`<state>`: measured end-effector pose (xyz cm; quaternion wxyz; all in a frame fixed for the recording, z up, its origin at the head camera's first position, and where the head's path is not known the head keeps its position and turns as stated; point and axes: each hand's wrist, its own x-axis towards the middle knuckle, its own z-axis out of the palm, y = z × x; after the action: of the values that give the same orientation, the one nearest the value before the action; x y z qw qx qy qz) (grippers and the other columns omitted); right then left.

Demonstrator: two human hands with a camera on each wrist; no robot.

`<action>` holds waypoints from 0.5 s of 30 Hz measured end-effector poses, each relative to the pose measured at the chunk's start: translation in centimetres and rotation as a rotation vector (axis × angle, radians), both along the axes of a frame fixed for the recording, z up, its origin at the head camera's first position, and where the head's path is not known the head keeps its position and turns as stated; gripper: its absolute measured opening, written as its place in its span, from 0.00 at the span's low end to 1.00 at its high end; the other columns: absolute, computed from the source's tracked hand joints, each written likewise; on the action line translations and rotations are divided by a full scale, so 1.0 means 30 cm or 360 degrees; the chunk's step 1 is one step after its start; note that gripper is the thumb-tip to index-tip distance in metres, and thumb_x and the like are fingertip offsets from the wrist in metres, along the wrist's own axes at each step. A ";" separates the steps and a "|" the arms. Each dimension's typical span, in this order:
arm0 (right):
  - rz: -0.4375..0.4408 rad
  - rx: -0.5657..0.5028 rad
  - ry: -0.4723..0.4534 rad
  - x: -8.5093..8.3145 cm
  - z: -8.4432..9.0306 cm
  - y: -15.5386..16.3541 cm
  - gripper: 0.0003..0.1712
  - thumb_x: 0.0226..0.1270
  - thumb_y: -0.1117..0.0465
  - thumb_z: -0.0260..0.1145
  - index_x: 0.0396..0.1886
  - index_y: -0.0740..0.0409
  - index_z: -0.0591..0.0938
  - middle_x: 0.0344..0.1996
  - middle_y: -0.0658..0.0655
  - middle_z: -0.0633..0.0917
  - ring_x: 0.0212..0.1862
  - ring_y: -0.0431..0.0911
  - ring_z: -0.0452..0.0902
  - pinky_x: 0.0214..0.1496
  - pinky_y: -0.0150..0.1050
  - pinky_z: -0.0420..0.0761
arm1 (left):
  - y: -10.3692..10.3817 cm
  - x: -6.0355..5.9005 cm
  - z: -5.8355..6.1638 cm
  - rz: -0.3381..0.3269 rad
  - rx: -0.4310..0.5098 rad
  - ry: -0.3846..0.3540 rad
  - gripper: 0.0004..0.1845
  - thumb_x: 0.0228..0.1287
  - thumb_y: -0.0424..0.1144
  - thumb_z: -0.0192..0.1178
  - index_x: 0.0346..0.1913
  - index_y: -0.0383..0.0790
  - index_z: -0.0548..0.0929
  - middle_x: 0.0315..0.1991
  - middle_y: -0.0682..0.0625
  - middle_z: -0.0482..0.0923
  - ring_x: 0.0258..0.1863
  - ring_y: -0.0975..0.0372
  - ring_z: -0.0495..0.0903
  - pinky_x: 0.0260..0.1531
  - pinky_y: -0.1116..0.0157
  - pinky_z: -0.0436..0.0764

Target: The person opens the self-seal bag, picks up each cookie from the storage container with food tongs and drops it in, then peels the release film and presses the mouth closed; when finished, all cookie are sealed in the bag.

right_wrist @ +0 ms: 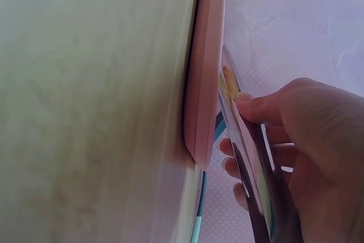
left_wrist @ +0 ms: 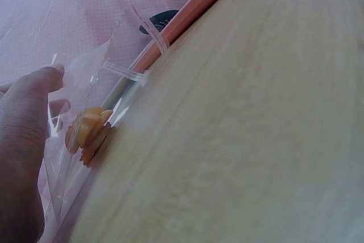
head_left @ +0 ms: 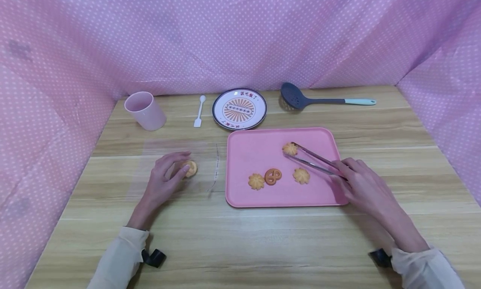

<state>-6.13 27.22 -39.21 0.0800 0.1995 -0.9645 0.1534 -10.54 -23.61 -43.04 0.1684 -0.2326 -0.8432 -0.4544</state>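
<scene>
We note a wooden table [head_left: 263, 247] bearing directly a pink tray [head_left: 255, 151], patterned plate [head_left: 239, 109], pink cup [head_left: 144, 110], white spoon [head_left: 199, 111], slotted ladle [head_left: 319, 99] and clear bag [head_left: 176, 168].

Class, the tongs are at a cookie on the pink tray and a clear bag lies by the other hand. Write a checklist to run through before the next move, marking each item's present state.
1. Tongs gripped by the right hand: ok.
2. Tong tips at the far cookie on the pink tray: ok.
3. Cookie firmly pinched: cannot tell.
4. Clear bag held by the left hand: ok, fingers rest on it.
5. Bag mouth open toward the tray: cannot tell.
6. Path from tray to bag free of other things: ok.
</scene>
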 end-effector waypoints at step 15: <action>0.0085 0.0008 0.0016 -0.017 0.016 -0.068 0.24 0.58 0.71 0.77 0.56 0.70 0.84 0.42 0.64 0.83 0.41 0.57 0.76 0.41 0.52 0.80 | -0.001 0.004 0.003 0.0025 -0.0016 -0.0052 0.15 0.64 0.21 0.67 0.51 0.35 0.86 0.60 0.45 0.84 0.64 0.51 0.75 0.68 0.59 0.60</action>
<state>-6.64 25.19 -38.75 0.0803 0.2261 -0.9588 0.1519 -10.41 -23.64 -42.95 0.1570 -0.2194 -0.8499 -0.4526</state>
